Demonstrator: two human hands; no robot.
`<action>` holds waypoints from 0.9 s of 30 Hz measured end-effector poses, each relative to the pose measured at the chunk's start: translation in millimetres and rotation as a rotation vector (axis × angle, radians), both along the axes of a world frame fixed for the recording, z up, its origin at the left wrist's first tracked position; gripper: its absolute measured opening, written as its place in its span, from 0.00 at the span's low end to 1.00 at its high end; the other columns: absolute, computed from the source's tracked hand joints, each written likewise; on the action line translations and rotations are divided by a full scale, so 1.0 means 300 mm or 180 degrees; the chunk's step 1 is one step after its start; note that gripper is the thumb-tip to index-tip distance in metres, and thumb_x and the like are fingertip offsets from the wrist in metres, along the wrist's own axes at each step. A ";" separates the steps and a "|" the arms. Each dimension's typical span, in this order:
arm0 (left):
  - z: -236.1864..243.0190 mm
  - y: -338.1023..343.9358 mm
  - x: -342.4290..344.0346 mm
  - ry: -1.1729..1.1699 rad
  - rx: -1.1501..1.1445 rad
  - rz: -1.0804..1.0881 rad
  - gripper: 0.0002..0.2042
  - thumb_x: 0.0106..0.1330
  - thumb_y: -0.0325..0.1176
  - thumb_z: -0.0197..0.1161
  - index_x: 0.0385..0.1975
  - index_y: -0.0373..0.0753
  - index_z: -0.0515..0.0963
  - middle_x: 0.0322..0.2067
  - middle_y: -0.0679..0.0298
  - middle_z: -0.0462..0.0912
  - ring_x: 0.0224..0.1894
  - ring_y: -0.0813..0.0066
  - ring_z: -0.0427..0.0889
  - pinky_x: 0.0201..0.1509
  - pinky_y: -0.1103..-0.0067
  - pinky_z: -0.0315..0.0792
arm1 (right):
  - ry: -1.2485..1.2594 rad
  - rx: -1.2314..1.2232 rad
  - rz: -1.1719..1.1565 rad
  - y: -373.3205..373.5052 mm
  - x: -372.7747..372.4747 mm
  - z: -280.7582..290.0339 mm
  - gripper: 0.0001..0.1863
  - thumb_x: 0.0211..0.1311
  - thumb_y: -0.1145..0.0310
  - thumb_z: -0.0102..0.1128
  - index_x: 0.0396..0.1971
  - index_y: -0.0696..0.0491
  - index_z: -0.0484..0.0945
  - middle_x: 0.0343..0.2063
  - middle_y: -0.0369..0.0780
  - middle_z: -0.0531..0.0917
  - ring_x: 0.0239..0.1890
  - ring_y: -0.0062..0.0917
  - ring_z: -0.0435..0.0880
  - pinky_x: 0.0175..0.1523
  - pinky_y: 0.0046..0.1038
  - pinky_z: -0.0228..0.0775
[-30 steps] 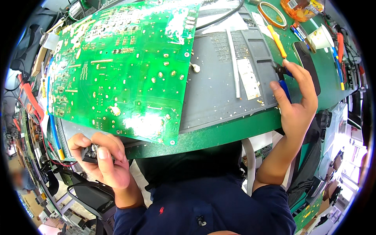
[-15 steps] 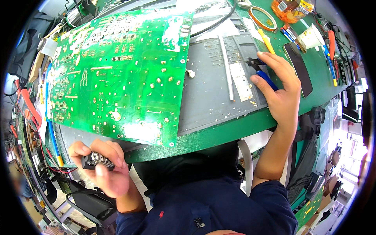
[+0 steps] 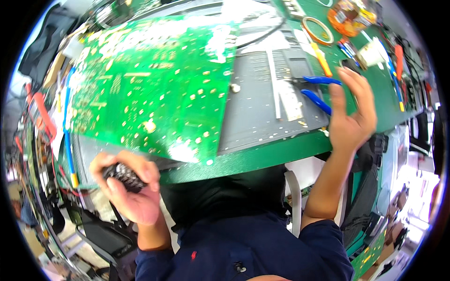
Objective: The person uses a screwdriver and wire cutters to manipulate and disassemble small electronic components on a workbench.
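Observation:
Near the front left edge of the bench, my left hand (image 3: 138, 203) is closed around a dark block-shaped part with silvery metal rows (image 3: 125, 177). A pair of blue-handled cutters (image 3: 317, 101) lies on the grey mat (image 3: 253, 110), its handles spread and its jaws pointing left. Just right of the handles is my right hand (image 3: 354, 119), with thumb and fingers apart and nothing between them. A large green circuit board (image 3: 173, 110) covers the left of the mat, solder side up.
A pale rod (image 3: 273, 86) and a small whitish plate (image 3: 290, 100) lie beside the cutters. Beyond them are a yellow-handled tool (image 3: 322, 61), a tape roll (image 3: 328, 38), a white cup (image 3: 371, 54) and an orange container (image 3: 344, 21). Red-handled pliers (image 3: 43, 112) sit far left.
My right hand has drawn back to the right, off the cutters, whose handles now stand wider apart. My left hand has turned the dark part slightly. The whole view has shifted a little.

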State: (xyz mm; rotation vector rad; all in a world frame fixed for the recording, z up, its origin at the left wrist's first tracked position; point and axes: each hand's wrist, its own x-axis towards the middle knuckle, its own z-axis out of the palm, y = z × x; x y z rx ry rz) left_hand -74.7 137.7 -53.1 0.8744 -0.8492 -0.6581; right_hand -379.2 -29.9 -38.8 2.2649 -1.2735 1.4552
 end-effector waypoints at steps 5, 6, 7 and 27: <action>0.039 -0.041 -0.095 0.0378 0.0404 -0.1226 0.20 0.78 0.53 0.42 0.52 0.41 0.60 0.18 0.53 0.75 0.13 0.77 0.65 0.17 0.81 0.60 | -0.1437 0.0302 0.1366 0.207 0.166 0.048 0.09 0.56 0.81 0.67 0.39 0.60 0.83 0.36 0.49 0.84 0.40 0.33 0.84 0.45 0.29 0.77; 0.037 -0.050 -0.102 0.0321 0.0456 -0.1441 0.20 0.78 0.53 0.42 0.52 0.42 0.60 0.18 0.53 0.76 0.13 0.77 0.65 0.17 0.81 0.60 | -0.0966 0.0485 0.1701 0.230 0.209 0.061 0.10 0.59 0.80 0.65 0.41 0.62 0.81 0.38 0.51 0.83 0.40 0.34 0.83 0.45 0.29 0.76; 0.035 -0.055 -0.118 0.0311 0.0516 -0.1535 0.19 0.78 0.52 0.41 0.52 0.42 0.60 0.18 0.54 0.76 0.13 0.79 0.64 0.17 0.83 0.59 | -0.0747 0.0648 0.1939 0.246 0.240 0.062 0.11 0.58 0.80 0.65 0.41 0.63 0.81 0.38 0.52 0.83 0.40 0.34 0.83 0.45 0.29 0.75; 0.023 -0.048 -0.146 0.0583 0.1229 -0.1631 0.27 0.69 0.51 0.52 0.56 0.36 0.59 0.27 0.57 0.78 0.13 0.79 0.71 0.13 0.86 0.61 | -0.0858 0.1185 0.2842 0.243 0.391 -0.065 0.08 0.52 0.85 0.62 0.33 0.66 0.77 0.30 0.48 0.80 0.31 0.29 0.78 0.37 0.25 0.68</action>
